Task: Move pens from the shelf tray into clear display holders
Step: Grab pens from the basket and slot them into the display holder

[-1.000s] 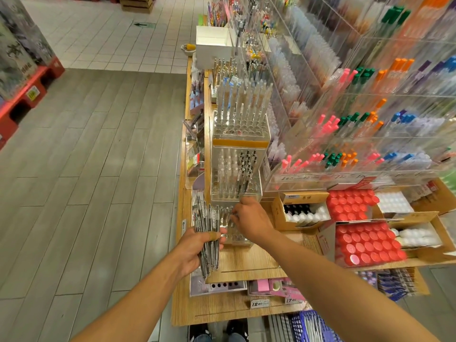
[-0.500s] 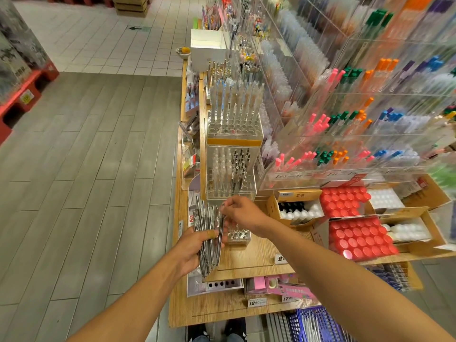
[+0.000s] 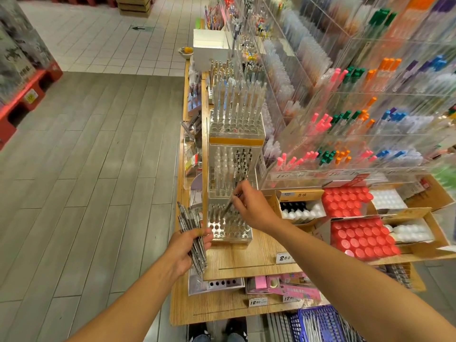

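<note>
My left hand [image 3: 185,250] grips a bundle of several slim silver-grey pens [image 3: 191,233], held upright beside the shelf's front left. My right hand [image 3: 254,208] pinches a single pen [image 3: 228,207], tilted with its tip down over the lowest tier of a clear stepped display holder [image 3: 230,233] full of round holes. The middle tier [image 3: 232,174] holds several dark and clear pens standing upright. The top tier [image 3: 237,112] carries a row of pale pens.
The holder stands on a wooden shelf [image 3: 254,262] with price tags. Cardboard boxes of red-capped items [image 3: 357,240] and white-capped items [image 3: 301,211] sit to the right. Tall clear racks of coloured pens [image 3: 345,119] rise behind. A blue basket [image 3: 318,324] sits below; grey floor lies on the left.
My right hand took one pen from the bundle and carried it up and right over the lowest tier. The left hand keeps the bundle almost still.
</note>
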